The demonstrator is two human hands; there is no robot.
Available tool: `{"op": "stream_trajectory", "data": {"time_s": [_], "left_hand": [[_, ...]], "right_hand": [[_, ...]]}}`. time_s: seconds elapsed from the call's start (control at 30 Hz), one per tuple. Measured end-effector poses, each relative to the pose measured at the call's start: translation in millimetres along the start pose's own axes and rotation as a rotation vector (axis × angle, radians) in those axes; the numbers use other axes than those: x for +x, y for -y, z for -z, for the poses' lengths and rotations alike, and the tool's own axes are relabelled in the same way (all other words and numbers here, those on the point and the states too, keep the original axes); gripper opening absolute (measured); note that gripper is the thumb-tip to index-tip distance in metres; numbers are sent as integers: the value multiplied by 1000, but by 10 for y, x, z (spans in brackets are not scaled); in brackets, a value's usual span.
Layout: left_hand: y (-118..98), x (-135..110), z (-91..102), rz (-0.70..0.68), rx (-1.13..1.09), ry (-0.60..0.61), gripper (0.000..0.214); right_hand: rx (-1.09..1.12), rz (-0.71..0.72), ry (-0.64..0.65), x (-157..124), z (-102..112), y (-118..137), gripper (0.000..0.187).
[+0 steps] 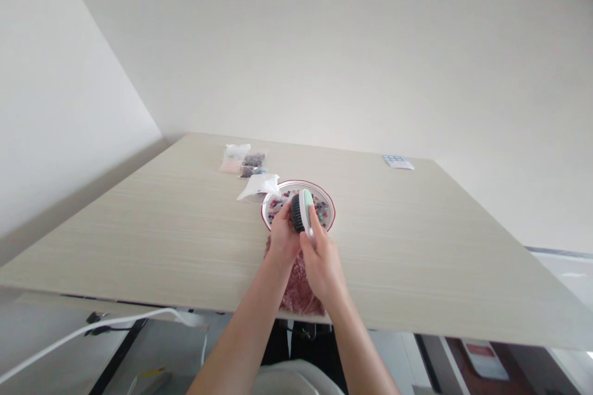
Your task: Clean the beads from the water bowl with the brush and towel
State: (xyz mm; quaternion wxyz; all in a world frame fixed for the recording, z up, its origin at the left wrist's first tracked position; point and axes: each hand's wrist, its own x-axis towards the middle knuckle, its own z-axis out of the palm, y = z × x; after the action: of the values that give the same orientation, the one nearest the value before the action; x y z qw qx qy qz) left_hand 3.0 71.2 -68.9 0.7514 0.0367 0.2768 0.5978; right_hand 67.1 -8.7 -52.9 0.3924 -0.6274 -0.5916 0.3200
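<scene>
My right hand grips a scrub brush with a pale green and white back and dark bristles facing left. Close against the bristles is my left hand, its fingers curled; whatever it may hold is hidden by the hand and brush. Both hands are over the near part of a white, red-rimmed plate. Small beads or stones in red, dark, pink and pale colours are spread across the plate. Below my wrists lies a fuzzy pink cloth, partly covered by my forearms.
A white-topped plastic bag overlaps the plate's left edge. Behind it are a bag with pinkish contents and one with dark contents. A blue-and-white packet lies at the table's far right. A white cable runs beside the front edge.
</scene>
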Motion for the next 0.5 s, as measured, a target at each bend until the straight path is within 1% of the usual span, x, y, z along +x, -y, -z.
{"op": "stream_trajectory", "data": {"time_s": [0.07,0.13,0.23,0.27,0.3,0.37,0.4,0.5], "left_hand": [[21,12,10,-21,6,25,15],[39,16,20,-24,8,31,18],[53,13,15,22,22,-59,24],[51,12,8,23,32,-82,24],[46,11,1,9,43,-92,22],[36,7,-13,-39,56,-75,18],[36,1,-17,-54,58,-68,18],[49,-29,-23,-22,59,-89,25]], "right_hand": [[-13,-4,66,7,6,9,56],[-31,-4,79,13,15,20,57],[-37,-22,21,23,24,39,57],[-40,-28,27,25,27,44,57],[-47,-32,53,25,29,49,57],[-59,-32,117,26,36,54,57],[-61,-32,130,28,41,56,56],[-59,-45,72,33,62,70,56]]}}
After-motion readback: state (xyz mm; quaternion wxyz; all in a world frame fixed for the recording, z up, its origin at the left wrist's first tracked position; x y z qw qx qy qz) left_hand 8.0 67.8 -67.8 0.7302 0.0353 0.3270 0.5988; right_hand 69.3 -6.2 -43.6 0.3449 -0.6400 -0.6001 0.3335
